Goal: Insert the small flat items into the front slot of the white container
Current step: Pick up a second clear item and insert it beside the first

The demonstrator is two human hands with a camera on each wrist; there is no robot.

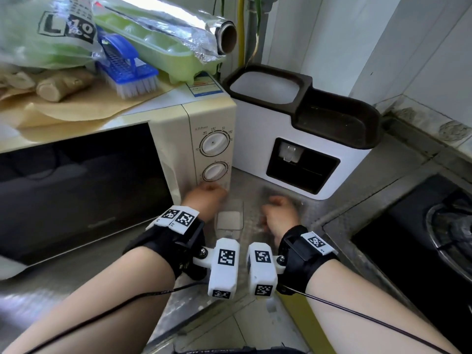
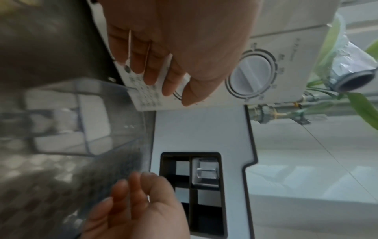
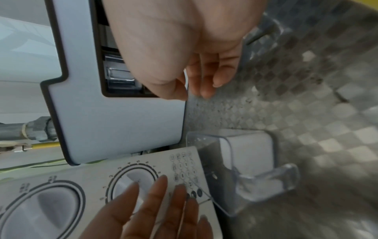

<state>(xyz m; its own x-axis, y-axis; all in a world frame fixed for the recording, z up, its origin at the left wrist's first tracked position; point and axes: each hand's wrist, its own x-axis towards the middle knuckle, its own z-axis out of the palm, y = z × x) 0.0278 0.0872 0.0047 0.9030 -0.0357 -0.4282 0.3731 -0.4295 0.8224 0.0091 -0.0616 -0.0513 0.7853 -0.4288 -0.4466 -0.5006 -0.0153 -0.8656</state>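
The white container (image 1: 260,139) with a dark rim stands on the counter right of the microwave. Its dark front slot (image 1: 306,175) faces me, and a small clear piece (image 1: 290,153) sits in the slot's upper left corner. On the counter between my hands lies a clear plastic box (image 1: 229,222) with something white inside. My left hand (image 1: 204,200) hovers by the microwave's lower corner, fingers fairly straight (image 2: 159,69); a thin pale line runs along them, and I cannot tell what it is. Near the slot (image 2: 184,181), my right hand (image 1: 278,213) has loosely curled fingers (image 3: 196,72) with nothing seen in them.
A cream microwave (image 1: 212,149) with two dials stands close on the left. On top of it lie a foil roll (image 1: 204,26), a blue brush (image 1: 127,67) and a green tray. A black gas hob (image 1: 434,226) lies to the right. The counter is patterned metal (image 3: 306,97).
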